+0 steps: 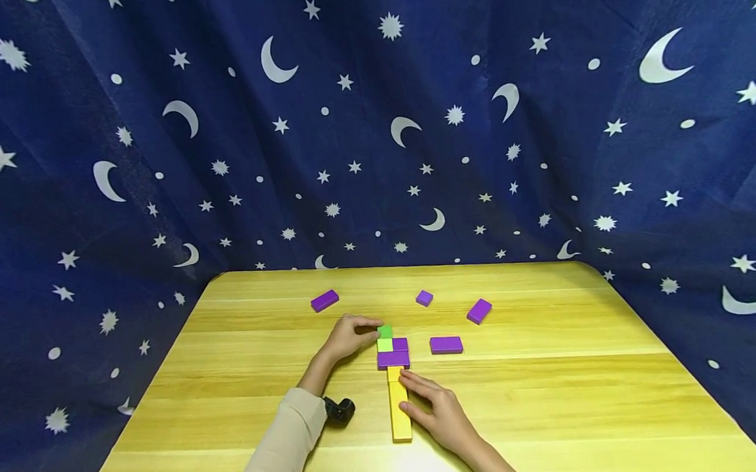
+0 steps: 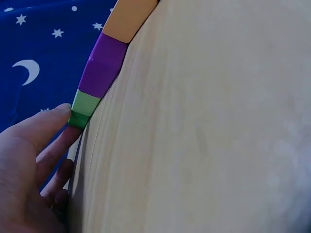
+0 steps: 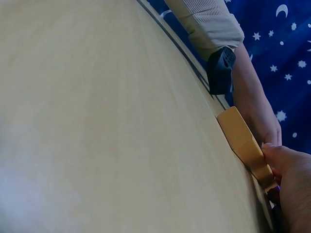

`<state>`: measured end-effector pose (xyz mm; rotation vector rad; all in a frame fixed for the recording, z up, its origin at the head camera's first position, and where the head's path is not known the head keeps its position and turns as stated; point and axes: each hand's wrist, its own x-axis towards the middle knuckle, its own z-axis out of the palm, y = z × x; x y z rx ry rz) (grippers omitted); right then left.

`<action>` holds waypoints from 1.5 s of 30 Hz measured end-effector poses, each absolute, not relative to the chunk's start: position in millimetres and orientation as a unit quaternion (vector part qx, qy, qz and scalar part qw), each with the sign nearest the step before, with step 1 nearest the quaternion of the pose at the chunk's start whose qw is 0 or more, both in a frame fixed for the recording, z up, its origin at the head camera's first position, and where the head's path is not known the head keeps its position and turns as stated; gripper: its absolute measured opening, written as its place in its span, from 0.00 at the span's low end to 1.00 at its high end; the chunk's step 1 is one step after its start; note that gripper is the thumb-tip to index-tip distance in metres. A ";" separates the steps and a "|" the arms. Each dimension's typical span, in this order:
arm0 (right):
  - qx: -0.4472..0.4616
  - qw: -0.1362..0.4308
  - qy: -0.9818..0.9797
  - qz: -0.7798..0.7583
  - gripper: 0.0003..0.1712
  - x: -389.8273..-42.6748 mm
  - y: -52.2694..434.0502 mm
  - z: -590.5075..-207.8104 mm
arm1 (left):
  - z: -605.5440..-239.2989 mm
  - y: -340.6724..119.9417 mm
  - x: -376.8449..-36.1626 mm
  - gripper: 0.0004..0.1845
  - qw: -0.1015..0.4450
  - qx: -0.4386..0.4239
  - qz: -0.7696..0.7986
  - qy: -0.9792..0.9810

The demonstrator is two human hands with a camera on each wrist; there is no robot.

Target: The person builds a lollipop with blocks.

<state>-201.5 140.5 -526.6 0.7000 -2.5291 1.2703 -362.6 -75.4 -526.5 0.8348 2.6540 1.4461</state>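
Observation:
My left hand point(image 1: 350, 336) pinches a small green block point(image 1: 385, 331) between thumb and index finger, at the far end of a row of flat blocks. A light green block point(image 1: 385, 345) sits right against it, beside a small purple block point(image 1: 400, 344). Below them a longer purple block point(image 1: 393, 360) lies crosswise. Toward me runs a yellow column, a short piece point(image 1: 395, 373) above a long yellow block point(image 1: 400, 415). My right hand point(image 1: 442, 411) rests along the column's right side, fingers fairly straight, with fingertips and thumb touching the yellow pieces.
Loose purple blocks lie around the row: one at the far left point(image 1: 325, 300), a small one point(image 1: 424, 298) at the back, and others to the right point(image 1: 479, 311) and nearer point(image 1: 446, 345). A black wrist camera point(image 1: 340, 411) sticks out from the left sleeve. A starry curtain point(image 1: 371, 121) hangs behind the table.

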 end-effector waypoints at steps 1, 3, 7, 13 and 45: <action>0.238 0.113 -0.862 0.432 0.26 -201.4 140.6 -526.8 | -526.1 -76.1 -362.9 0.13 0.002 0.260 0.466 0.846; 0.237 0.113 -0.863 0.432 0.26 -201.1 140.7 -527.1 | -524.7 -78.2 -364.6 0.13 -0.008 0.243 0.478 0.844; 0.238 0.115 -0.862 0.433 0.26 -200.8 140.7 -527.2 | -516.3 -86.8 -371.4 0.13 -0.072 0.205 0.502 0.837; 0.238 0.112 -0.861 0.434 0.26 -199.9 140.1 -526.9 | -501.2 -111.9 -381.2 0.15 -0.188 0.108 0.496 0.841; 0.242 0.123 -0.860 0.431 0.26 -203.9 140.7 -529.4 | -532.7 -122.1 -312.8 0.17 -0.182 0.077 0.465 0.863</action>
